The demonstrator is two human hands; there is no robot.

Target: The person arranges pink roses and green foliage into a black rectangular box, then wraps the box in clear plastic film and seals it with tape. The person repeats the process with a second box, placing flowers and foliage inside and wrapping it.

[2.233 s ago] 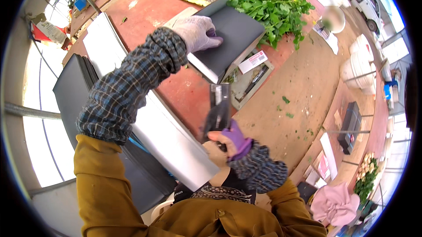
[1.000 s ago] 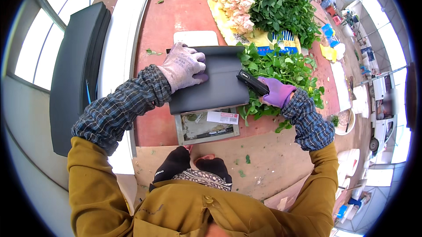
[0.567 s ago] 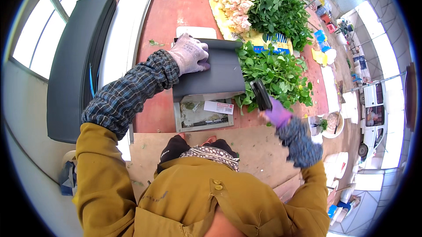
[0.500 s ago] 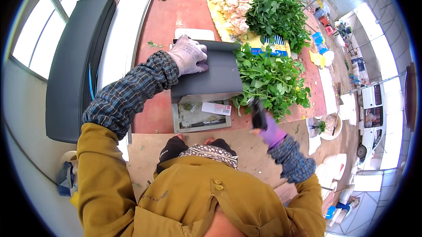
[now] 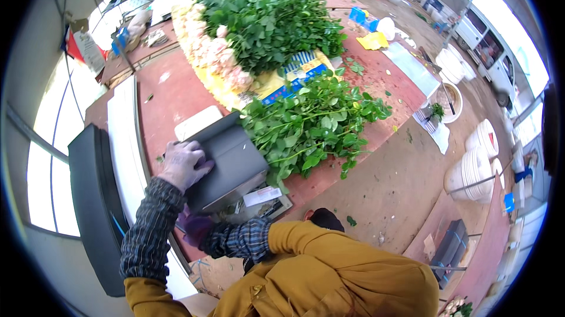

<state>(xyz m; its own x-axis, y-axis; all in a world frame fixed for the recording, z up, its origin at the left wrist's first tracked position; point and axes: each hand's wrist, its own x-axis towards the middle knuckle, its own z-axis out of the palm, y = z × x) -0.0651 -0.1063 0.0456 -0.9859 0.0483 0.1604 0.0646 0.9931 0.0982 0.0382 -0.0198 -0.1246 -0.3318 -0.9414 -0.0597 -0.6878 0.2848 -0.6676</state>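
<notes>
My left hand (image 5: 185, 164), in a pale lilac glove, bends its fingers over the left side of a dark grey wrapping sheet (image 5: 226, 161) and holds it. The sheet is folded around one end of a bunch of leafy stems (image 5: 312, 120), whose foliage spreads out to the right. Any flower heads inside are hidden. My right hand (image 5: 195, 227), in a purple glove, is at the sheet's near left corner, below my left forearm. Its fingers are blurred and mostly covered, so what they hold does not show. A shallow grey frame (image 5: 282, 206) with a white card (image 5: 262, 196) lies under the sheet.
Pale pink roses (image 5: 215, 52) with a heap of green foliage (image 5: 271, 26) lie farther back on yellow packaging. A stack of dark sheets (image 5: 94, 199) stands at left beside white boards (image 5: 123, 134). White buckets (image 5: 471, 170) stand at right.
My right hand has swung from the right of the stems, where it held a black tool, across to the sheet's near left side. The view has turned; my left hand stays on the sheet.
</notes>
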